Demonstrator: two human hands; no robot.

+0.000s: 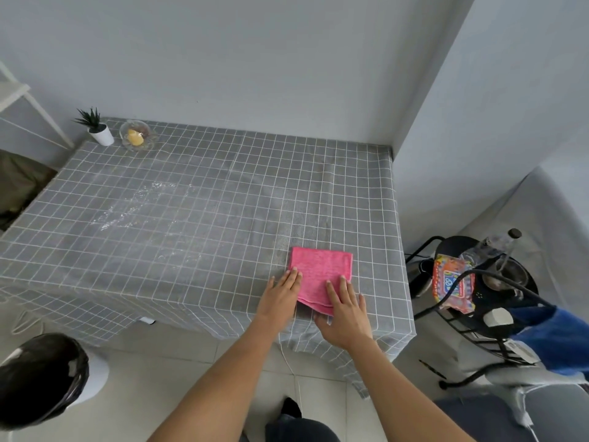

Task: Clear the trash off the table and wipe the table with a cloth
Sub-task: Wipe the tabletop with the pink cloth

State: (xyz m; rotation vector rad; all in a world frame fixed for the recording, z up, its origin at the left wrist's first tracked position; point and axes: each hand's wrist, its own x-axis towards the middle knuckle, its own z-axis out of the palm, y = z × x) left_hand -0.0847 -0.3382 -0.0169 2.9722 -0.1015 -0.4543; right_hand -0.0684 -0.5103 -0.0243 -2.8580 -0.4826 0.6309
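A: Status. Pink cloth is folded flat on the table, near the front right corner. Both hands are on it, fingers straight, palms down. Left hand presses its left edge, right hand covers the near corner. No pinch, just flat pressure.

B: Trash?

A: None visible on the table top. Bin with a black liner sits on the floor at lower left. I'd judge the clearing part done and wiping as the step in hand.

B: What's left to wipe?

A: White residue spread across the left middle of the table, well apart from the cloth. Looks like powder or dried spill, can't tell which. That's the target.

B: How to run it?

A: Keep the cloth folded so the pad stays thick. Keep palms flat, weight even, and push in straight overlapping lanes toward the residue. Then drag the mess back to the near edge instead of scattering it.

B: Risks?

A: The covering is a loose checked tablecloth. Hard pushes could bunch it or slide it, so one hand could pin the covering while the other wipes. Also steer short of the plant pot and the glass dish with the candle at the back left corner.
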